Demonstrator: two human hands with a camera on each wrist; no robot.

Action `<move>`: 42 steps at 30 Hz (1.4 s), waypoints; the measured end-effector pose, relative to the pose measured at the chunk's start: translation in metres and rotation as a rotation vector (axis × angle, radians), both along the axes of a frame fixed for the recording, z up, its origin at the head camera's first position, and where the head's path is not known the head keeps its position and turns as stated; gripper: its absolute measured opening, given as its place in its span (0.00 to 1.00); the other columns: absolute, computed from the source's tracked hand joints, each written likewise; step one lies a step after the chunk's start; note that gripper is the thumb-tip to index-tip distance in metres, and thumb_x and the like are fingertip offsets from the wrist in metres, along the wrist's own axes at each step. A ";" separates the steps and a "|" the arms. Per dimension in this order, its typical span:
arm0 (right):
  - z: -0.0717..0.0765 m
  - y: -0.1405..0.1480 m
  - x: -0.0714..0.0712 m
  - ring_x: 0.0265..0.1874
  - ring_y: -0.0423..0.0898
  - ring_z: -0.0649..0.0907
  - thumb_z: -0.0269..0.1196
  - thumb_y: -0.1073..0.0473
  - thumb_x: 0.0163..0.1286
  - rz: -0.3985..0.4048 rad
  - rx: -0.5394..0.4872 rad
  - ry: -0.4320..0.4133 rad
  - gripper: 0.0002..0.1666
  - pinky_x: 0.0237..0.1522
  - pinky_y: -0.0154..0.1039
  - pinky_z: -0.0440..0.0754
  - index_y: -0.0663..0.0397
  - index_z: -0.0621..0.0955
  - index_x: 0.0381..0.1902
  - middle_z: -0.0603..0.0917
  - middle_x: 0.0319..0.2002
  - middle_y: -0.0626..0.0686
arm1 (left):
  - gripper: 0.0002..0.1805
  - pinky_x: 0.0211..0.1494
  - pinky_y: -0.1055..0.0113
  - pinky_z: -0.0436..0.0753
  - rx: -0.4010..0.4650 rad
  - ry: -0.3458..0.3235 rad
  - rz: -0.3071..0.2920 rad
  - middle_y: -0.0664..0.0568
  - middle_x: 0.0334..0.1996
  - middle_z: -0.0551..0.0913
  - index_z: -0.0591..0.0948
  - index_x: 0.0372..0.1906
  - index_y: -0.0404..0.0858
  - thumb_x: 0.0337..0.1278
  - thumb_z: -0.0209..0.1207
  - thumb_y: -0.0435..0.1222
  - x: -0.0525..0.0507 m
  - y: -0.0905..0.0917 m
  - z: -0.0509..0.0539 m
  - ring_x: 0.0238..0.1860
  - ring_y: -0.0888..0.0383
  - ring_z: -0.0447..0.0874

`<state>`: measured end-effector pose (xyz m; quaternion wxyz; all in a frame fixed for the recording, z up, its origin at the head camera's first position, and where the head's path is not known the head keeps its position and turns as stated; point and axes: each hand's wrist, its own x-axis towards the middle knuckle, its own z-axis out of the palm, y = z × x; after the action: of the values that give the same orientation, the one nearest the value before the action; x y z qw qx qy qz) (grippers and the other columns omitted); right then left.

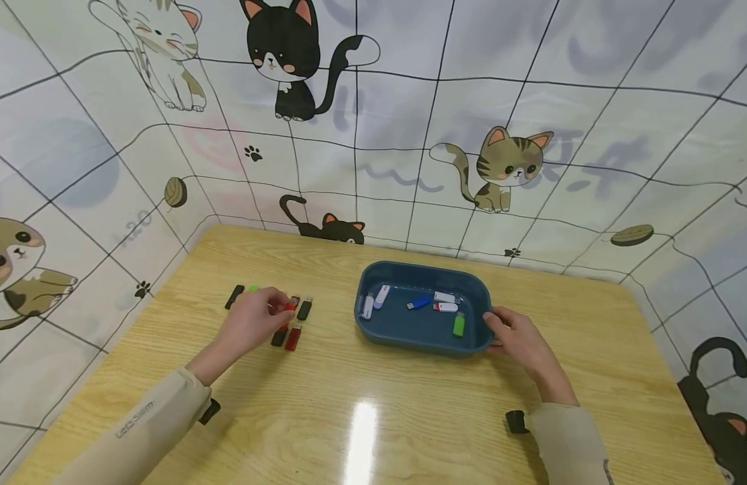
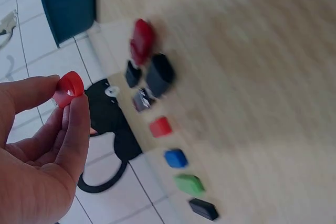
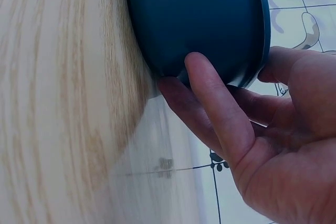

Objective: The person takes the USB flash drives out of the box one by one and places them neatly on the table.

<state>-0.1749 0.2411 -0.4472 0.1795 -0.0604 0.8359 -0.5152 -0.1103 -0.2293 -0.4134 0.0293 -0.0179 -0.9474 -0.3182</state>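
Observation:
My left hand [image 1: 254,322] pinches a small red piece with a rounded end, probably a USB flash drive [image 2: 69,89], between thumb and fingertips. It hovers over the left group of flash drives, where a black one [image 1: 304,308] and a dark red one [image 1: 294,337] lie. At its right end, a dark blue plastic basin [image 1: 421,342] is held by my right hand [image 1: 518,340], thumb at the rim and fingers against the outer wall. Inside lie several flash drives, among them a blue one [image 1: 418,302], a green one [image 1: 459,325] and white ones.
The drives on the wooden table [image 1: 434,417] form rows, partly hidden by my left hand in the head view. In the left wrist view, a green drive [image 2: 189,184] and a blue drive [image 2: 176,158] show there. Behind the table hangs a cat-print sheet [image 1: 397,114].

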 end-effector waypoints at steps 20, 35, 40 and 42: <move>-0.001 -0.001 0.001 0.59 0.64 0.82 0.48 0.49 0.86 -0.009 -0.004 0.005 0.37 0.48 0.44 0.87 0.75 0.60 0.76 0.69 0.69 0.76 | 0.08 0.31 0.60 0.80 -0.195 -0.139 0.008 0.50 0.28 0.86 0.87 0.36 0.32 0.60 0.70 0.34 -0.002 -0.029 -0.018 0.26 0.58 0.81; 0.000 0.000 0.003 0.59 0.65 0.82 0.48 0.48 0.86 -0.001 0.008 0.007 0.39 0.48 0.46 0.87 0.76 0.58 0.77 0.66 0.71 0.77 | 0.08 0.31 0.60 0.82 -0.259 -0.184 0.003 0.50 0.27 0.87 0.87 0.32 0.33 0.61 0.70 0.35 -0.007 -0.034 -0.027 0.26 0.59 0.81; 0.002 0.000 0.003 0.54 0.64 0.85 0.48 0.49 0.86 0.012 0.008 0.003 0.38 0.47 0.46 0.87 0.77 0.58 0.77 0.66 0.70 0.78 | 0.09 0.33 0.58 0.82 -0.284 -0.209 -0.001 0.50 0.27 0.86 0.87 0.33 0.32 0.61 0.70 0.36 -0.006 -0.034 -0.030 0.28 0.56 0.81; 0.002 0.000 0.002 0.54 0.64 0.85 0.48 0.49 0.86 0.020 0.008 0.005 0.39 0.47 0.47 0.87 0.77 0.58 0.76 0.66 0.70 0.78 | 0.09 0.33 0.57 0.82 -0.291 -0.209 -0.002 0.50 0.27 0.85 0.87 0.33 0.32 0.61 0.70 0.36 -0.006 -0.035 -0.032 0.28 0.56 0.81</move>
<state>-0.1727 0.2412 -0.4447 0.1828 -0.0691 0.8377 -0.5099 -0.1159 -0.2638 -0.4454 -0.0726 0.0101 -0.9813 -0.1779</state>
